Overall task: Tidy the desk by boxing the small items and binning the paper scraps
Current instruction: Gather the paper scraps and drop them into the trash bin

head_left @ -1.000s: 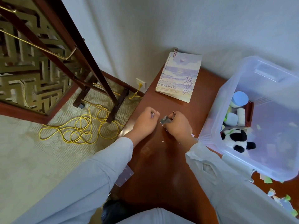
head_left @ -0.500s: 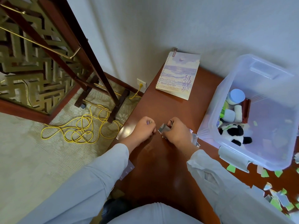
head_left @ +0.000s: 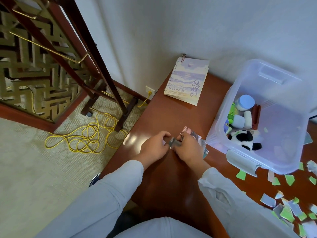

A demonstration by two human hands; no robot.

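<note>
Two pale grey sleeves (head_left: 109, 191) are seen entering from the near edge over the reddish-brown wooden desk (head_left: 171, 182). At near right, a scatter of torn green, white and grey paper scraps (head_left: 288, 208) is lying on the desk; the pieces number more than a dozen, but an exact count cannot be made.

Further out, the left hand (head_left: 152, 148) and right hand (head_left: 187, 148) are being held almost touching above the desk. The right fingers are curled and pinched on a small stack of printed picture cards (head_left: 192, 136); the card count cannot be told. The left fingertips are pressed together at the grey edge of the same stack.

Just right of the hands, one translucent plastic storage box (head_left: 267, 162) is standing open on the desk. Inside, against its left wall, are lying: one black-and-white panda plush toy (head_left: 245, 139), one white jar with a pale blue lid (head_left: 245, 102), two white cylinders (head_left: 247, 119), one green bottle (head_left: 231, 114) and one dark red bar (head_left: 256, 115).

Farthest, one spiral-bound notebook with a sea-and-sky cover (head_left: 187, 81) is lying flat at the wall. On the carpet to the left, one yellow cable (head_left: 85, 136) is lying coiled.
</note>
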